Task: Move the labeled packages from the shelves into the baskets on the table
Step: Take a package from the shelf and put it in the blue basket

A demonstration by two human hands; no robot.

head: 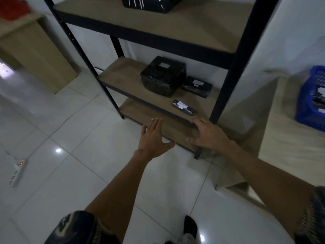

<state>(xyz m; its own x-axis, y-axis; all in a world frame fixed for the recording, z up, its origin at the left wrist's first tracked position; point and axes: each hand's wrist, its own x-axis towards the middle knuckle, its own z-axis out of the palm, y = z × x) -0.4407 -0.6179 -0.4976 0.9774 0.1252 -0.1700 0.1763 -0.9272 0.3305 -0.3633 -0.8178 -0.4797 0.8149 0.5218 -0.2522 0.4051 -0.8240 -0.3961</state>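
Note:
A black metal shelf unit with wooden boards stands ahead. On its middle board lie three black wrapped packages with white labels: a large box, a flatter parcel to its right, and a small slim one near the front edge. Another black package sits on the board above. My left hand is stretched out flat and empty in front of the lowest board. My right hand, fingers spread and slightly bent, hovers just below the slim package and holds nothing. A blue basket stands on the table at the right.
The wooden table sits close against the shelf's right post. A cardboard-coloured cabinet stands at the left with something red on top. A white power strip lies on the tiled floor at the left.

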